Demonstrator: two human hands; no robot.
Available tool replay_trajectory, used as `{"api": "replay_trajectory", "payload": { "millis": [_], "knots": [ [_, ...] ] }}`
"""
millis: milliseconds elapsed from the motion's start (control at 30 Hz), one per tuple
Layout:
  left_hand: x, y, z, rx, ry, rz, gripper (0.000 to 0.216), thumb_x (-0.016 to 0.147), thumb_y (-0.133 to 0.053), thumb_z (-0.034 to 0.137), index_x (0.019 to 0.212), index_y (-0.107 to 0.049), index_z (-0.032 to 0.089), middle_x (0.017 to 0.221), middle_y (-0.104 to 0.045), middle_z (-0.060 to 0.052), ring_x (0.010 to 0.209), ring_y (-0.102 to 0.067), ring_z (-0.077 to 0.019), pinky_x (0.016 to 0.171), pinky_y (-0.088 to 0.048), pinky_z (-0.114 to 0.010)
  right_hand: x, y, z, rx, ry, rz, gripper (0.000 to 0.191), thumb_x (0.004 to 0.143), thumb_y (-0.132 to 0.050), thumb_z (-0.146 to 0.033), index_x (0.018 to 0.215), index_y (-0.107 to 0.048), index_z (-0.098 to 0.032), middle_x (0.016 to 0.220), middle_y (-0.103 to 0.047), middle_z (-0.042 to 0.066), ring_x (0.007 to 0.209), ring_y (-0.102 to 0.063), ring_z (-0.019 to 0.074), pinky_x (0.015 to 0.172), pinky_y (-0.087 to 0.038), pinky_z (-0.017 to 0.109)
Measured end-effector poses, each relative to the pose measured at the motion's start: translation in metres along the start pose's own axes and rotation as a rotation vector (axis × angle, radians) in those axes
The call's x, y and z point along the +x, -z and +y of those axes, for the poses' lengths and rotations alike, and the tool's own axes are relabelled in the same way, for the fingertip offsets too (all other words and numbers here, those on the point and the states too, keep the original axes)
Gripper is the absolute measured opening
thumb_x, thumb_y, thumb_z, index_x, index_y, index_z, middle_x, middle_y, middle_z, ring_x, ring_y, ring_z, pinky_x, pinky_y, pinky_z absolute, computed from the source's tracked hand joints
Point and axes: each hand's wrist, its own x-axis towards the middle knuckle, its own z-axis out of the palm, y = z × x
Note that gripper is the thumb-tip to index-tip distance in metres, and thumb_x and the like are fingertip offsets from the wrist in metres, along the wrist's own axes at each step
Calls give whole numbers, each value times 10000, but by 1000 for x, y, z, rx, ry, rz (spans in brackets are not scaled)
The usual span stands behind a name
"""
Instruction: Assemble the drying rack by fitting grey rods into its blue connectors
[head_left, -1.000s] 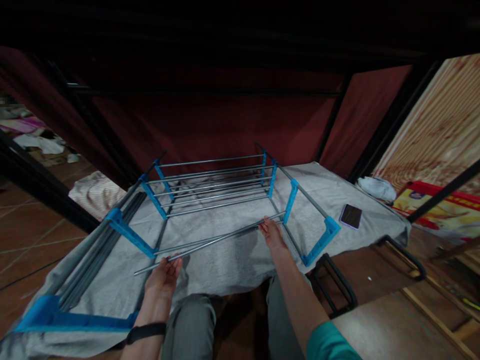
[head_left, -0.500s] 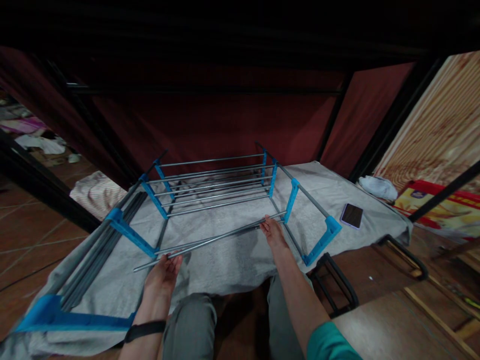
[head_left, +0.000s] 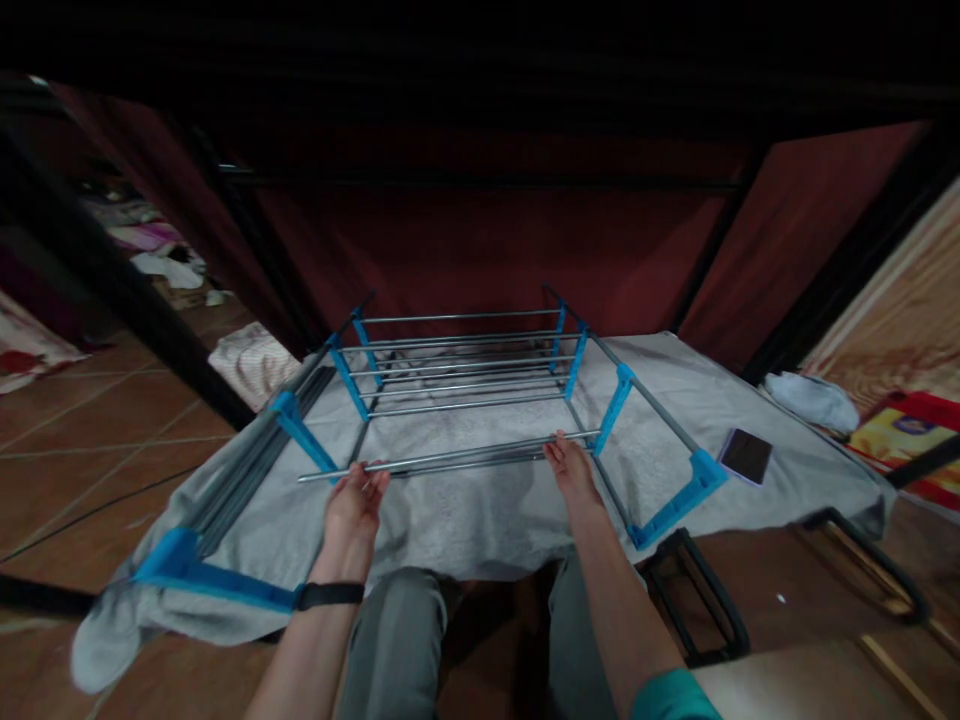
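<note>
A grey metal rod (head_left: 465, 458) lies crosswise over a partly built rack of blue plastic brackets (head_left: 615, 408) and grey rods (head_left: 465, 385), which rests on a grey towel (head_left: 480, 510). My left hand (head_left: 352, 505) holds the rod near its left end, fingers curled around it. My right hand (head_left: 571, 468) grips the rod near its right end, close to a blue bracket. A second rod lies just below the held one.
A dark phone (head_left: 745, 455) lies on the towel at the right. A bundle of rods with a blue bracket (head_left: 195, 575) rests at the left edge. Black metal frame legs (head_left: 705, 600) stand below right. Dark red fabric hangs behind. Tiled floor lies at the left.
The rod has swung from a slant to nearly level as my left hand lifted its left end forward. My view has shifted to the left.
</note>
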Motion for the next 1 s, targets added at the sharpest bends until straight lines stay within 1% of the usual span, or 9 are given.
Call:
{"api": "replay_trajectory", "payload": {
  "millis": [167,267,333,400,500,667,833,933,1000],
  "knots": [
    [0,-3,-3,-52,-87,2,141,872,-635,149,752,-562,140,655,-613,-5,540,-600,-102,662,-554,-273,11,5,1,-73,14,43,176,664,-674,-109,624,-536,-212,722,-678,-40,717,-659,119,907,-560,389],
    [1,-7,-2,-33,-146,-12,146,872,-642,182,760,-563,133,681,-629,-26,548,-604,-100,634,-538,-253,17,6,4,-107,-33,-11,82,703,-645,-146,702,-592,-209,764,-678,-16,754,-669,117,900,-574,350],
    [0,-10,0,-9,-178,-25,151,871,-644,197,765,-558,134,697,-636,-33,538,-595,-92,616,-527,-241,16,5,4,-128,-75,-59,42,728,-636,-179,749,-612,-206,780,-678,0,765,-673,117,847,-594,305],
    [-2,-14,1,6,-204,-37,168,865,-653,220,759,-550,139,697,-633,-27,529,-584,-85,606,-521,-237,13,3,4,-131,-107,-111,63,726,-643,-178,775,-613,-203,796,-682,2,771,-674,113,793,-605,268],
    [-3,-20,5,30,-252,-59,194,845,-670,251,744,-542,145,679,-617,-12,537,-579,-87,611,-523,-248,9,0,4,-125,-153,-193,95,729,-666,-181,803,-607,-195,812,-686,2,781,-676,112,785,-610,263],
    [4,-31,10,98,-297,-93,180,849,-644,247,748,-525,156,654,-593,-1,553,-582,-102,594,-515,-254,9,-6,5,-151,-149,-204,25,837,-601,-206,825,-599,-184,867,-676,25,837,-677,99,806,-594,221],
    [16,-38,8,124,-306,-38,123,858,-618,189,899,-503,175,652,-569,29,537,-582,-100,552,-502,-231,13,-8,8,-172,-141,-172,135,917,-483,-189,825,-581,-180,891,-649,28,864,-672,90,818,-593,215],
    [21,-38,4,137,-307,-13,231,853,-623,167,1043,-490,174,652,-563,40,525,-581,-102,521,-491,-219,13,-9,9,-176,-141,-155,176,933,-431,-167,822,-567,-181,896,-642,26,866,-668,86,815,-598,221],
    [23,-36,2,137,-305,-4,380,846,-638,168,1182,-460,172,653,-563,46,518,-582,-105,512,-490,-217,12,-10,9,-179,-144,-137,178,933,-424,-165,827,-565,-181,886,-637,27,869,-669,93,799,-604,223]
  ]
}}
